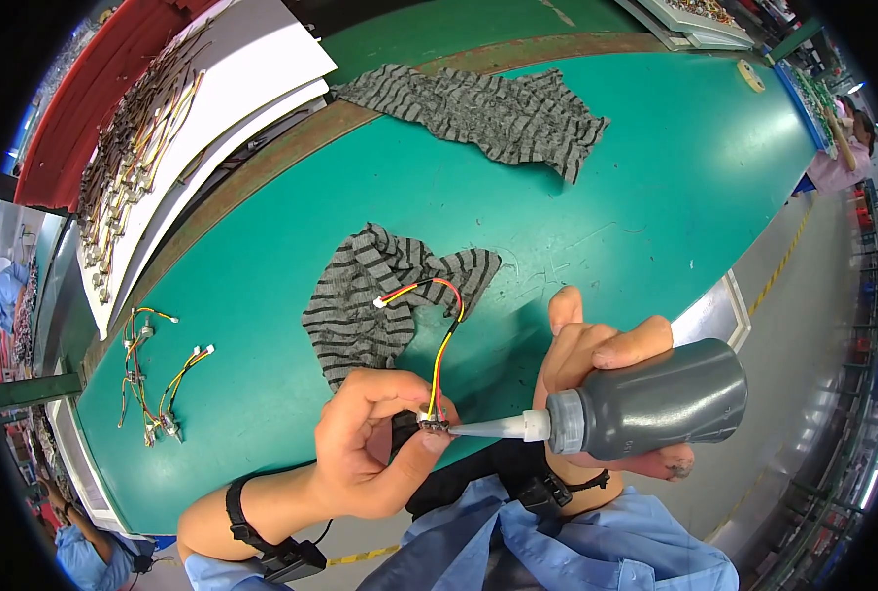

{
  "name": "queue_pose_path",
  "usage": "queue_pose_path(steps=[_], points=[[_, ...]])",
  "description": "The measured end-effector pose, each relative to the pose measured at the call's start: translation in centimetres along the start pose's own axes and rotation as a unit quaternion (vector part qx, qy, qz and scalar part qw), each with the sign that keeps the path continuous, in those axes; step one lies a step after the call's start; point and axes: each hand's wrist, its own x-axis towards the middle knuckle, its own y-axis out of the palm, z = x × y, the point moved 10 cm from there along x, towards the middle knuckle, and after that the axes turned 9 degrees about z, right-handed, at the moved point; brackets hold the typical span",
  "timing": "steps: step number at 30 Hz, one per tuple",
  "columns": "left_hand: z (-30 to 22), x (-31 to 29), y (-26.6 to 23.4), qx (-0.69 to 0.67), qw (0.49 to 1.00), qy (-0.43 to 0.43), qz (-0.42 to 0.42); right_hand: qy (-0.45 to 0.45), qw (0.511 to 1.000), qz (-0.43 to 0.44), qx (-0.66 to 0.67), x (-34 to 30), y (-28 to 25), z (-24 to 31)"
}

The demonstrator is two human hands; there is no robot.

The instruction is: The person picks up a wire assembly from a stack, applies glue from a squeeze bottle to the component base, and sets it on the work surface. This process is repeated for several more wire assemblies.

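Between the thumb and fingers of my left hand (375,443) is a small metal component with a wire lead (445,350). Its red, yellow and black wires rise from the part and curve left to a white plug. My right hand (597,360) grips a dark grey squeeze bottle (661,399), tilted onto its side. The bottle's narrow translucent nozzle (498,426) points left, its tip at the small component; whether anything comes out is too small to tell. Just beyond my left hand lies a crumpled grey-and-black striped cloth (360,305).
Several wired components (148,379) lie at the left of the green table (646,197). A second striped cloth (488,113) sits at the far side. White boards (252,49) at the upper left carry many wired parts. A tape roll (750,76) rests far right. Other people are at the edges.
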Motion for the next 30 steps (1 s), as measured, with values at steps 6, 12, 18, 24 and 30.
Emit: queue_pose_path(steps=[6,12,18,24,30], points=[[0.0,-0.1,0.0,-0.01,1.0,0.002,-0.009,-0.017,0.994,-0.085,-0.06,-0.2,-0.3,0.4],[0.3,-0.4,-0.3,-0.015,0.999,-0.017,-0.026,-0.021,0.996,-0.046,-0.077,-0.1,0.4,0.5],[0.8,-0.6,-0.7,0.0,0.998,-0.048,-0.047,-0.047,0.997,0.026,-0.049,-0.1,1.8,0.6],[0.5,-0.4,-1.1,0.0,0.997,-0.044,-0.067,-0.051,0.995,0.043,-0.079,0.1,3.4,0.3],[0.5,-0.3,-1.0,0.003,0.995,-0.059,-0.077,-0.06,0.991,0.065,-0.102,0.0,3.9,0.1]])
